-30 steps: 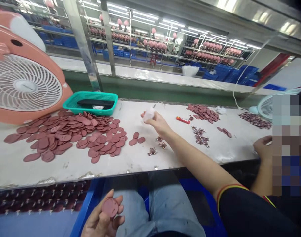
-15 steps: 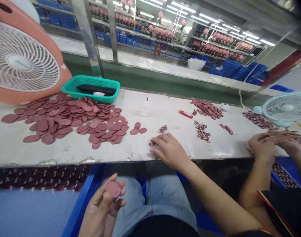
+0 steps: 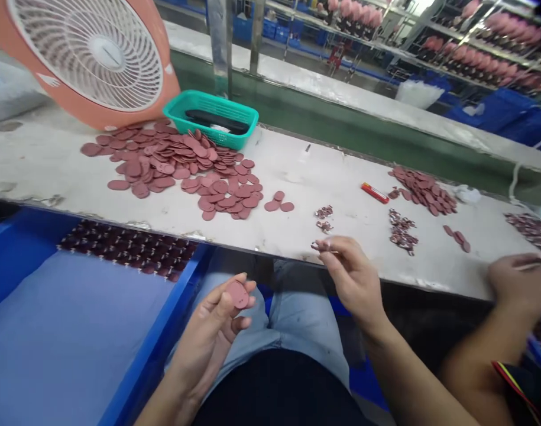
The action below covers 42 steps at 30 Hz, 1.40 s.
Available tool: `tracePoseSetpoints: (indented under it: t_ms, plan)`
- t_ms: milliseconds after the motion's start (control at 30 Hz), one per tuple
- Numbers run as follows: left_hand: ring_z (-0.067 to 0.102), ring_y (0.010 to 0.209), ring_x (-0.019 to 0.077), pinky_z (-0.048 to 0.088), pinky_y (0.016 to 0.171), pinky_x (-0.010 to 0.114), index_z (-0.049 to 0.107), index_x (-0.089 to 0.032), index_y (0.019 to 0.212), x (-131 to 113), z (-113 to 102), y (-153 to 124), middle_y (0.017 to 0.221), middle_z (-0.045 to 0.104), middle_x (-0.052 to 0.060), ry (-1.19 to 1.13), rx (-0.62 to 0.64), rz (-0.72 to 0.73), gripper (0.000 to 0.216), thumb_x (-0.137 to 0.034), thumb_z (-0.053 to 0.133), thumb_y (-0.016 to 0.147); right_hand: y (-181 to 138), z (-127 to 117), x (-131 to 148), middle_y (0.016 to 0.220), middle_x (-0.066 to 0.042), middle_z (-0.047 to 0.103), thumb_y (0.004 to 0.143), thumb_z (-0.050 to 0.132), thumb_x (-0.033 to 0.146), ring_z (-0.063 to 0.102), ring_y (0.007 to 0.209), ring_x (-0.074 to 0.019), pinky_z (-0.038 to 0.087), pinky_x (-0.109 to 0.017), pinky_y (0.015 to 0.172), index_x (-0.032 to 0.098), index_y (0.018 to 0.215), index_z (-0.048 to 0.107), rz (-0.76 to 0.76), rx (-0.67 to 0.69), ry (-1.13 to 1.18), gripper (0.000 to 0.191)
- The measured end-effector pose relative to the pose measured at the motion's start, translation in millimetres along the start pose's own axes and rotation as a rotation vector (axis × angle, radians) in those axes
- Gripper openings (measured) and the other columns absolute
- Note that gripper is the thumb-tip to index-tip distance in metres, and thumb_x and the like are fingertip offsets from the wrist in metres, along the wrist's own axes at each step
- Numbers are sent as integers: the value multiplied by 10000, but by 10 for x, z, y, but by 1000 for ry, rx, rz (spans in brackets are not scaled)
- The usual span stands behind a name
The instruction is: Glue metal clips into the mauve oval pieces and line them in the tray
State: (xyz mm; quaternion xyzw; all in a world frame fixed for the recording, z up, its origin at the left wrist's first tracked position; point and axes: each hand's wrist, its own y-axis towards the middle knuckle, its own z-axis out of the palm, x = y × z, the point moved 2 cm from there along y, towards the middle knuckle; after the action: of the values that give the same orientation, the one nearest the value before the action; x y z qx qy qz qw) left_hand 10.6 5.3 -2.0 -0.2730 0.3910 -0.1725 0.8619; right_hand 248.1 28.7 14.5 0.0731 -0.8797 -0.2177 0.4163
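Over my lap, my left hand [image 3: 221, 316] grips a flat reddish-brown disc [image 3: 238, 294] with small holes between thumb and fingers. My right hand [image 3: 347, 269], at the table's front edge, pinches a small shiny metal-and-brown piece [image 3: 317, 245]. Just beyond it lies a little cluster of similar small pieces [image 3: 324, 216]. Three loose discs [image 3: 279, 202] rest left of that cluster. Farther left, a large heap of reddish-brown discs [image 3: 164, 160] spreads over the white table [image 3: 288, 160].
A green basket [image 3: 252, 121] holding a black item and an orange fan [image 3: 164, 65] stand behind the heap. At lower left is a blue bin [image 3: 164, 328] with rows of dark pieces. Rightward lie a red lighter-like item [image 3: 375, 193], more discs [image 3: 425, 190], and a co-worker's hand [image 3: 516, 278].
My right hand has lifted off the table with a small metal-and-brown piece pinched in its fingers. My left hand keeps the disc, and the camera view has shifted down and left.
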Motion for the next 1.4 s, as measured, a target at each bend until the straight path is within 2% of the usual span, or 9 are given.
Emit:
tracePoseSetpoints:
  t_ms: [100,167,233,333,433,567,667,900,1400]
  plan:
    - [701,697,128,551,509,142,791,-196,923,-7,-40,27,873,767,46,19,-29,-26,317,-320,896,650,140,-53,85,1024,-28,697,929,654,329,679,805,-158,598,-326,733,272,992,717,209,-57,346,106]
    - [701,698,130,553,519,141,794,-195,924,-7,-38,37,852,760,44,34,-12,-52,331,-329,901,641,185,-59,160,958,-7,733,874,724,333,662,682,-131,601,-308,673,278,955,741,306,-41,517,99]
    - [698,689,139,548,510,152,800,-194,912,-5,-9,26,824,753,45,51,36,-83,370,-361,918,603,177,-33,266,918,-2,754,849,753,318,662,641,-127,604,-298,631,279,940,753,352,18,613,99]
    - [678,673,135,535,519,162,807,-187,893,-2,58,-18,790,743,46,72,104,-112,403,-419,918,582,96,53,454,928,-18,769,856,744,289,709,725,-159,611,-301,643,274,957,758,372,193,679,103]
    - [641,651,114,516,524,149,811,-172,898,-2,101,-50,769,727,42,103,152,-110,437,-469,901,590,21,127,609,938,-38,766,871,728,252,722,825,-185,601,-314,702,258,1007,754,296,337,607,138]
    - [610,630,116,516,523,155,818,-173,876,10,78,-32,710,704,34,138,238,-122,398,-478,877,627,21,165,713,870,-23,750,881,715,208,681,763,-154,557,-285,685,251,1030,752,91,409,468,159]
    - [604,632,118,522,537,162,817,-182,845,13,49,-4,685,686,26,145,266,-124,303,-439,849,688,47,184,733,863,-15,749,899,697,195,672,762,-140,543,-273,701,253,1055,746,20,444,437,174]
    - [575,589,99,523,526,160,814,-160,808,18,60,7,677,660,22,141,293,-138,367,-486,862,647,67,211,735,857,-34,745,906,688,182,676,772,-141,548,-265,714,206,1050,739,-72,476,393,155]
    - [570,570,86,474,483,128,780,-167,713,50,55,9,613,628,3,53,259,-234,324,-450,895,604,165,230,741,835,-8,767,927,652,181,690,722,-143,558,-250,661,258,1061,742,-129,555,350,179]
